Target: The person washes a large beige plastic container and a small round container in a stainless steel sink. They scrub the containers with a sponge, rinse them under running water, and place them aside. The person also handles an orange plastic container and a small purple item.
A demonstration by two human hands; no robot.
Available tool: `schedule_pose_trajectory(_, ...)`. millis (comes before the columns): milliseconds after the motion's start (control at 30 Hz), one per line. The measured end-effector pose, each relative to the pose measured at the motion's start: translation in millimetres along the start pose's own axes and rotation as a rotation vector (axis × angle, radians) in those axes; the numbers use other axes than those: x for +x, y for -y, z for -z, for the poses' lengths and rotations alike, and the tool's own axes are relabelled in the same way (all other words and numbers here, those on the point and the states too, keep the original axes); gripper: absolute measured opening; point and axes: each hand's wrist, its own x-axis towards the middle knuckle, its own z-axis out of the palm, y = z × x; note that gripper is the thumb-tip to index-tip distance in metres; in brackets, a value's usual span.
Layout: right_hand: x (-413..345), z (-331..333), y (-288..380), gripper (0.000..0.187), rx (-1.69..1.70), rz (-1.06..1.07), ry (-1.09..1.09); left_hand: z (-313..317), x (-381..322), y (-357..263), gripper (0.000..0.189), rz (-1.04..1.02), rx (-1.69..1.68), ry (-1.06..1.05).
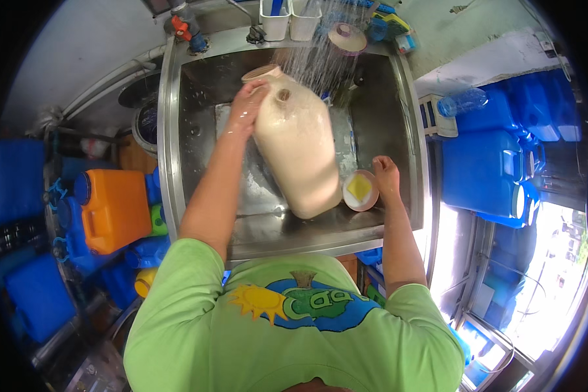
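A large cream plastic jug (301, 147) leans at a slant in the stainless steel sink (201, 171), its wide round mouth toward the back left. My left hand (247, 105) is wet and grips the jug's shoulder just below the mouth. Water drops glisten on that hand. Beside the jug's base, at the sink's right front, is a small pinkish bowl (368, 202) with a yellow sponge (358, 187) and whitish liquid inside. My right hand (386, 174) is just right of the bowl, fingers curled in, with nothing visible in them. Whether it touches the rim is unclear.
Water (318, 56) sprays into the sink's back. Two white containers (275, 24), a round purple-rimmed piece (348, 38) and a red-handled valve (181, 28) line the back. Blue jerrycans (480, 169) are stacked at right; an orange jerrycan (120, 208) is at left.
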Motion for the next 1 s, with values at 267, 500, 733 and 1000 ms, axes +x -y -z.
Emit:
schedule_pose_trajectory(267, -12, 23, 15, 0.023, -0.058, -0.113, -0.028, -2, -7, 14, 0.021, -0.051, 0.004, 0.036)
schedule_pose_trajectory(500, -6, -18, 70, 0.031, 0.050, -0.047, -0.151, -29, -9, 15, 0.021, 0.068, 0.020, -0.013)
schedule_pose_trajectory(733, 49, -85, 229, 0.063, -0.228, 0.624, -0.102, -40, -8, 14, 0.053, -0.215, 0.527, -0.036)
schedule_pose_trajectory(1000, 99, -122, 264, 0.037, -0.368, 0.661, 0.191, -8, -27, 6, 0.084, -0.373, 0.978, 0.085)
